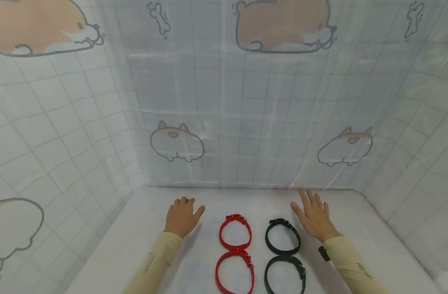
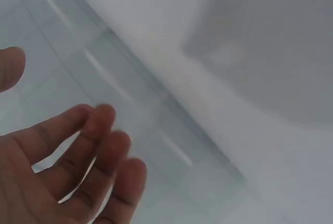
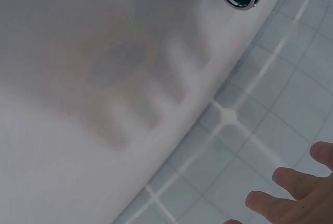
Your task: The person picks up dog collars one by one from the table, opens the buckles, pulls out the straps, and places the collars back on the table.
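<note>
Tabletop: arrangement of parts.
Left hand, toward the far-left corner: fingers relaxed, gripping nothing. Between the side edges, left column: far red collar and near red collar, each looped flat, the former closer to the far edge. Right column: far dark collar and near dark collar, set likewise. Right hand, toward the far-right corner: fingers spread, gripping nothing. Handling, as judged: pinch one collar by its outer side and lift straight up; its column neighbour touches or nearly touches it and could be dragged.
</note>
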Tool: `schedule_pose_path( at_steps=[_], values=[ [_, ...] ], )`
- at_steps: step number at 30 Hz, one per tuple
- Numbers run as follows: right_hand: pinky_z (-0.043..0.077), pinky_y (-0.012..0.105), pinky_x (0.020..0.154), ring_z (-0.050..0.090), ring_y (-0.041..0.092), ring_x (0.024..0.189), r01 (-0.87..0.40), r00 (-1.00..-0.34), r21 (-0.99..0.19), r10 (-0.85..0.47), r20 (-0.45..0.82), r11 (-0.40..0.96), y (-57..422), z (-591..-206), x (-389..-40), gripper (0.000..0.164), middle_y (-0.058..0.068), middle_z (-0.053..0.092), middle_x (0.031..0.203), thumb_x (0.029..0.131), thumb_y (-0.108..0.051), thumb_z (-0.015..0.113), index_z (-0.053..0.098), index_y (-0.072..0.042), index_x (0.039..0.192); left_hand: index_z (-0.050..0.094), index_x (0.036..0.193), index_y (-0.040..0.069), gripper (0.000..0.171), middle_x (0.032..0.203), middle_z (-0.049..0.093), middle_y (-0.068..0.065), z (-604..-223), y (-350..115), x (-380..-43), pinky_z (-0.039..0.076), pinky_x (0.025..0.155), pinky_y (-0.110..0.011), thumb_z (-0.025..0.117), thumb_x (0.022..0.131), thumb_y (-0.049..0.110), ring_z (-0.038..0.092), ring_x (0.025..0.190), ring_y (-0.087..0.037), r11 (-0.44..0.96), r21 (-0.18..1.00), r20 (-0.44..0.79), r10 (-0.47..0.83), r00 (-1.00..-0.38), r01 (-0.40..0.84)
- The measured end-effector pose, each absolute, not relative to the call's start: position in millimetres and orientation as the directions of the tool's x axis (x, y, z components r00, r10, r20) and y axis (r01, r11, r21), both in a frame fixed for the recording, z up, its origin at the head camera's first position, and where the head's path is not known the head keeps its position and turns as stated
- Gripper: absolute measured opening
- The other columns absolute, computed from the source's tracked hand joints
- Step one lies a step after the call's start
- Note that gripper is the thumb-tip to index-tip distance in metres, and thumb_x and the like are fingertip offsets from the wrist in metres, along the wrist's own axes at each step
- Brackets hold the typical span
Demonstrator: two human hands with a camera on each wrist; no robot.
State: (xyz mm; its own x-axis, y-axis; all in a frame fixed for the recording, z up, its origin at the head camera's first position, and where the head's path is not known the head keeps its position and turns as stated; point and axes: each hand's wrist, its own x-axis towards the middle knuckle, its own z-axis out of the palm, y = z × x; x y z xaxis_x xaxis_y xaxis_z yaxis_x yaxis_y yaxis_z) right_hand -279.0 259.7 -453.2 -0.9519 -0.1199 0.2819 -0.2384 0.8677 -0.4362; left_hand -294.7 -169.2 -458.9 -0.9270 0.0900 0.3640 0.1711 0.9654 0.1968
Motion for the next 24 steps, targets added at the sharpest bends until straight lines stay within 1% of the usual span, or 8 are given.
schedule_pose_path(
  at_steps=[2, 5, 7, 9, 13, 17, 21, 24],
  values=[
    [0.003, 0.079, 0.106, 0.006, 0.061, 0.144, -0.243, -0.95, -0.436, -0.123, 0.286, 0.867, 258, -456, -278, 0.074, 0.035, 0.013, 0.161, 0.108, -0.051, 0.036, 0.018, -0.002, 0.161, 0.068, 0.124, -0.001, 0.058, 0.12, 0.065, -0.024, -461, -160, -294, 0.05, 0.094, -0.057, 0.061, 0.097, 0.049, 0.06, 0.112, -0.043, 0.957, 0.227, 0.315, 0.102, -0.944, 0.179],
    [0.002, 0.078, 0.107, 0.007, 0.06, 0.145, -0.248, -0.948, -0.442, -0.121, 0.295, 0.862, 254, -459, -278, 0.074, 0.035, 0.014, 0.161, 0.108, -0.051, 0.036, 0.018, -0.001, 0.16, 0.065, 0.13, -0.001, 0.063, 0.127, 0.064, -0.024, -468, -142, -293, 0.048, 0.099, -0.055, 0.063, 0.095, 0.052, 0.059, 0.118, -0.042, 0.937, 0.297, 0.197, 0.127, -0.972, 0.183],
    [0.003, 0.078, 0.108, 0.008, 0.06, 0.145, -0.253, -0.946, -0.441, -0.123, 0.301, 0.861, 251, -461, -278, 0.074, 0.034, 0.015, 0.161, 0.108, -0.05, 0.037, 0.02, 0.0, 0.16, 0.062, 0.134, -0.001, 0.067, 0.13, 0.063, -0.023, -475, -132, -295, 0.048, 0.1, -0.054, 0.065, 0.094, 0.053, 0.059, 0.121, -0.04, 0.927, 0.328, 0.128, 0.148, -0.981, 0.182],
    [0.003, 0.078, 0.107, 0.009, 0.06, 0.145, -0.261, -0.943, -0.446, -0.127, 0.307, 0.856, 248, -464, -279, 0.074, 0.035, 0.017, 0.161, 0.108, -0.05, 0.038, 0.022, 0.001, 0.159, 0.06, 0.137, 0.0, 0.069, 0.131, 0.062, -0.023, -483, -123, -298, 0.049, 0.1, -0.052, 0.067, 0.093, 0.052, 0.059, 0.122, -0.039, 0.921, 0.342, 0.086, 0.167, -0.982, 0.187],
    [0.005, 0.078, 0.107, 0.012, 0.06, 0.144, -0.258, -0.945, -0.443, -0.129, 0.301, 0.858, 242, -467, -275, 0.073, 0.034, 0.019, 0.16, 0.108, -0.05, 0.038, 0.023, 0.001, 0.159, 0.059, 0.137, 0.001, 0.068, 0.128, 0.063, -0.021, -494, -112, -305, 0.052, 0.097, -0.05, 0.071, 0.091, 0.049, 0.062, 0.117, -0.036, 0.92, 0.331, 0.078, 0.196, -0.977, 0.211],
    [0.007, 0.079, 0.107, 0.014, 0.06, 0.144, -0.253, -0.948, -0.453, -0.126, 0.293, 0.855, 238, -467, -270, 0.073, 0.033, 0.02, 0.16, 0.108, -0.05, 0.039, 0.024, 0.0, 0.159, 0.063, 0.131, -0.001, 0.061, 0.121, 0.066, -0.019, -495, -106, -307, 0.053, 0.095, -0.049, 0.073, 0.091, 0.044, 0.063, 0.112, -0.035, 0.906, 0.33, 0.101, 0.247, -0.964, 0.266],
    [0.007, 0.079, 0.107, 0.014, 0.06, 0.144, -0.253, -0.948, -0.459, -0.125, 0.292, 0.851, 234, -466, -265, 0.072, 0.033, 0.02, 0.16, 0.108, -0.049, 0.039, 0.025, 0.001, 0.158, 0.071, 0.117, 0.0, 0.045, 0.109, 0.07, -0.014, -490, -105, -305, 0.054, 0.09, -0.046, 0.075, 0.091, 0.036, 0.066, 0.102, -0.032, 0.882, 0.343, 0.116, 0.301, -0.947, 0.322],
    [0.007, 0.078, 0.107, 0.014, 0.06, 0.144, -0.255, -0.948, -0.458, -0.127, 0.292, 0.852, 230, -465, -261, 0.071, 0.033, 0.021, 0.16, 0.108, -0.048, 0.039, 0.026, 0.001, 0.158, 0.075, 0.108, 0.003, 0.032, 0.102, 0.073, -0.009, -489, -105, -305, 0.055, 0.089, -0.044, 0.075, 0.091, 0.03, 0.067, 0.098, -0.029, 0.868, 0.352, 0.122, 0.329, -0.936, 0.351]
  ],
)
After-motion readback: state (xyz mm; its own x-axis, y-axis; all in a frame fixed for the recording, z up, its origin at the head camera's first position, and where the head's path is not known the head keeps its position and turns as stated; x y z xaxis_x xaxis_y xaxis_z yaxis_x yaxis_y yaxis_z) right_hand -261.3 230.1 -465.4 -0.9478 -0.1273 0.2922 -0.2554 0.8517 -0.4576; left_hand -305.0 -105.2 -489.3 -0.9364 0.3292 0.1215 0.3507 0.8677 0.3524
